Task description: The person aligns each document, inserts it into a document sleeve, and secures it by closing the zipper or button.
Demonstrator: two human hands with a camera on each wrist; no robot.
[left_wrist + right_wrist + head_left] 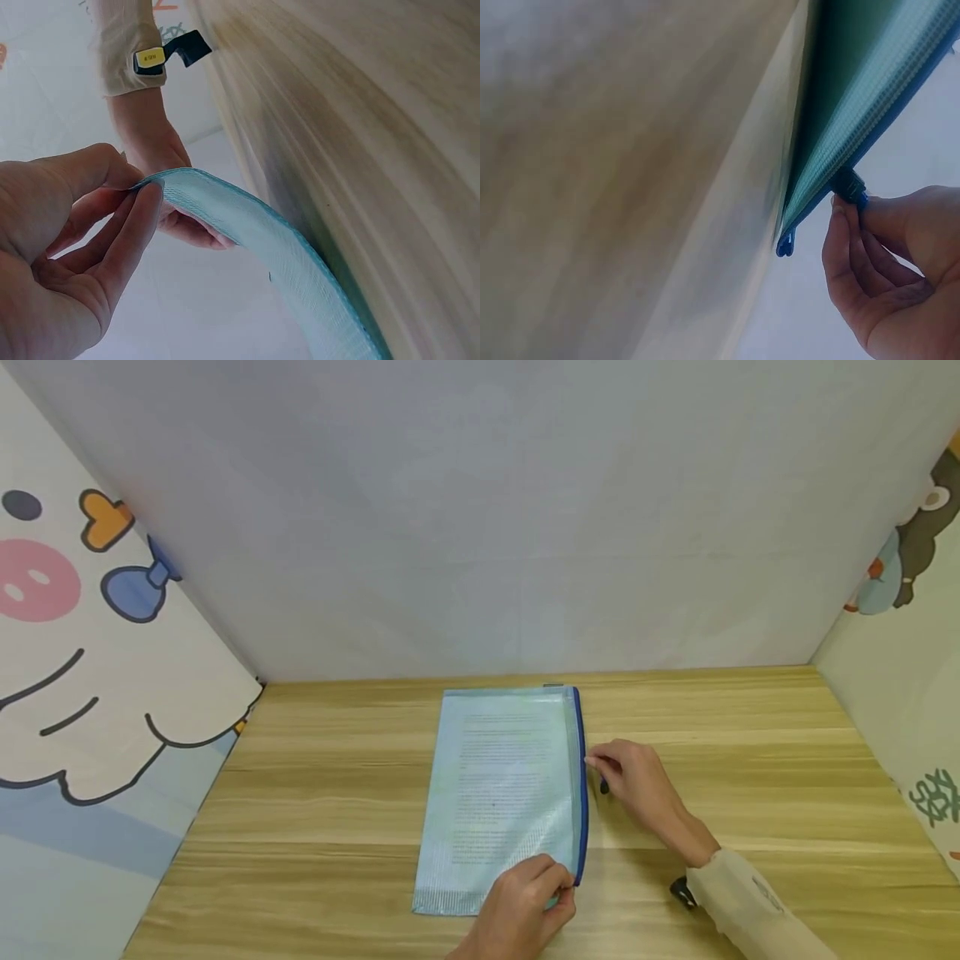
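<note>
A pale blue translucent zip document pouch (pixel 437 827) lies on the table, with a printed sheet (pixel 502 793) showing through it. Along its right edge runs a dark blue zipper (pixel 582 802). My left hand (pixel 521 902) pinches the pouch at its near right corner; the left wrist view shows that edge raised and curved off the tabletop. About midway along the zipper, my right hand (pixel 637 781) pinches the zipper pull between thumb and fingertips. The dark slider (pixel 847 182) is plain in the right wrist view, above the fingertips.
The wood-grain table (pixel 322 793) meets a plain pale back wall (pixel 517 527). Cartoon-printed panels (pixel 90 693) stand at the left and right sides. A black strap end (pixel 682 892) hangs beside the right sleeve (pixel 757 902).
</note>
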